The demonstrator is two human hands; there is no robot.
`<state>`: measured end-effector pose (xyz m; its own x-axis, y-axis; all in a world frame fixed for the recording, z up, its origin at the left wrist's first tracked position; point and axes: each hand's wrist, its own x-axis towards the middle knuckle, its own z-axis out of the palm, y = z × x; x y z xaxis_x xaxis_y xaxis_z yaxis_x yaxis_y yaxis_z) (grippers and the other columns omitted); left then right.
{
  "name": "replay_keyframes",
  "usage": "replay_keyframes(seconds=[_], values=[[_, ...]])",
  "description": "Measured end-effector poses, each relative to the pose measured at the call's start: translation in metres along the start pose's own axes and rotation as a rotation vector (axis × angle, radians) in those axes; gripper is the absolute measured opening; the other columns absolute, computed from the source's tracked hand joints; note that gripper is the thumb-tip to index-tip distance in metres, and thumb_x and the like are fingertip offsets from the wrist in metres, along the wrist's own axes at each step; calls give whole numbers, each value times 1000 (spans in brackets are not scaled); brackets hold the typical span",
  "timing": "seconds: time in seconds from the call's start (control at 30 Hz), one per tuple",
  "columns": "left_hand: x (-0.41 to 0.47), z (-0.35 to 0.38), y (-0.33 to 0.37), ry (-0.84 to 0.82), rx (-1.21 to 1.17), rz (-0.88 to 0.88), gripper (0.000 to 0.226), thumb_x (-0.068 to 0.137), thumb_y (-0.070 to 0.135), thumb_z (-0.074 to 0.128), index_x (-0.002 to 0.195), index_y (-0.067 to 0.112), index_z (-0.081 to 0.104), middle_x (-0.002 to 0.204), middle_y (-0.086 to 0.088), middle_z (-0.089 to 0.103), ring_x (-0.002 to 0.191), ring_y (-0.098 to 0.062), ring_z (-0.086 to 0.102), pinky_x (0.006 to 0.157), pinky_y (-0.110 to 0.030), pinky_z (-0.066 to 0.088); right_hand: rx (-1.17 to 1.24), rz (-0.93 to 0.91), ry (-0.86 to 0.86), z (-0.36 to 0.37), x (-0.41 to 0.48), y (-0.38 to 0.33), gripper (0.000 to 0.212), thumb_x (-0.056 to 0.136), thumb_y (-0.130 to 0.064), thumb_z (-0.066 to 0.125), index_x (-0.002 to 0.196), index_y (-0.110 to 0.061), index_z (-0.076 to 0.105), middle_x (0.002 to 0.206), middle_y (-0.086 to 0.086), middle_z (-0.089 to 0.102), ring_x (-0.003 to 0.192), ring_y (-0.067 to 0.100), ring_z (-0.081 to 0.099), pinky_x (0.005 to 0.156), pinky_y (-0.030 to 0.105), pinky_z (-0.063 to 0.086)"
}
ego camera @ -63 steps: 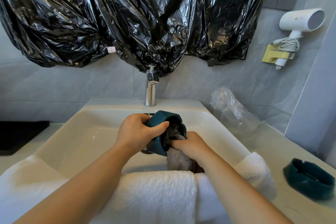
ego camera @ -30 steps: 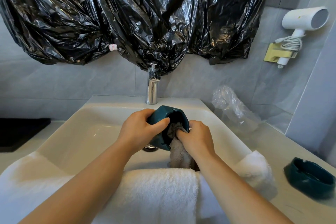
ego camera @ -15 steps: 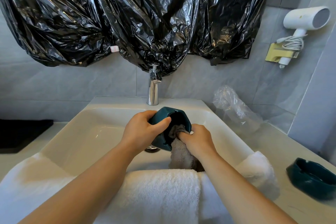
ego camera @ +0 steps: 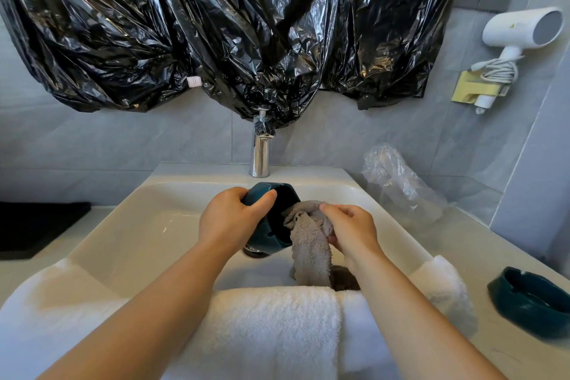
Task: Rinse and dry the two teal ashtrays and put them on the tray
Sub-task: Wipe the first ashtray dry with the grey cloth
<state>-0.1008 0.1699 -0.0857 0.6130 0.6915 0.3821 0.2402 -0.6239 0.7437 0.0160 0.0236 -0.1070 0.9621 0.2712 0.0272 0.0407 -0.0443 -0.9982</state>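
Observation:
Over the white sink [ego camera: 132, 225], my left hand [ego camera: 229, 220] grips a teal ashtray [ego camera: 276, 225] tipped on its side, its hollow facing right. My right hand [ego camera: 351, 231] pinches a small grey cloth [ego camera: 310, 248] whose upper end lies at the ashtray's mouth while the rest hangs down into the basin. A second teal ashtray [ego camera: 532, 302] stands upright on the counter at the far right. A dark tray [ego camera: 34, 227] lies on the counter at the far left.
A chrome tap [ego camera: 260, 149] stands behind the basin. White towels [ego camera: 271, 330] drape the sink's front edge. A clear plastic bag [ego camera: 401, 185] lies at the back right, black plastic sheeting [ego camera: 216, 25] covers the wall above, and a white hair dryer [ego camera: 521, 31] hangs at the right.
My right hand has drawn back out of the ashtray's hollow, pulling the cloth's end to the rim. The left hand keeps the ashtray tipped in about the same place.

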Motion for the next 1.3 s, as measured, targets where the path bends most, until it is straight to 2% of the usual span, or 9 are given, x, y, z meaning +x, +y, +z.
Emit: replay_keyframes(seconds=[0.1,0.2,0.3,0.4,0.53,0.7,0.87,1.13,1.3], values=[[2,-1,-2,41,0,-39,39,84,58,56,77,21,64,70,4,63,66,-12,58,54,-28,43,158,21,83,-4,1,-4,21,87,-22,69,104,-10,64,108,11,67,86,20,66,62,27,53],[3,-2,-4,60,3,-65,40,85,58,55,82,20,65,71,5,63,66,-11,57,54,-27,41,219,12,60,-10,2,-4,44,86,-28,70,123,-16,52,121,10,61,97,21,67,84,34,56],[4,-2,-5,44,25,-81,41,85,59,54,84,20,65,73,5,63,66,-11,56,53,-26,40,-92,102,-139,-11,-6,-1,79,76,-39,75,142,-25,36,141,9,48,123,27,53,104,42,46],[4,-2,-6,35,26,-89,41,85,59,53,86,19,65,74,4,64,68,-13,57,55,-27,45,-482,148,-242,-10,-14,-1,83,81,-27,75,148,-10,29,147,13,40,130,30,45,100,34,44],[4,-2,-8,33,16,-96,40,85,59,53,86,20,64,75,4,64,68,-11,57,62,-30,50,-905,91,-218,-9,-17,-4,25,81,-21,70,93,-11,50,88,5,53,77,20,53,57,26,37],[4,-3,-6,31,22,-108,43,84,58,54,79,17,64,70,1,63,63,-14,55,55,-28,43,-1096,27,-144,-10,-26,-4,33,81,-31,68,67,-15,43,67,-1,48,67,21,50,47,25,30],[2,-4,-5,20,8,-116,41,83,58,54,81,19,64,70,2,63,64,-13,56,55,-28,44,-770,-52,-125,-10,-20,-1,35,81,-27,71,60,-10,49,58,6,50,54,22,46,51,25,33],[0,-4,-1,4,-53,-88,40,83,60,55,79,21,64,73,2,65,71,-17,61,64,-34,52,-153,-425,138,-12,-24,-15,9,86,-24,71,78,-22,67,76,-6,68,75,12,62,64,20,45],[-4,-4,5,-34,-173,-37,40,85,57,56,78,18,66,70,2,62,67,-16,56,56,-27,42,-93,-715,243,-10,-32,-22,8,86,-21,72,79,-21,67,80,-3,66,73,9,59,67,14,46]])
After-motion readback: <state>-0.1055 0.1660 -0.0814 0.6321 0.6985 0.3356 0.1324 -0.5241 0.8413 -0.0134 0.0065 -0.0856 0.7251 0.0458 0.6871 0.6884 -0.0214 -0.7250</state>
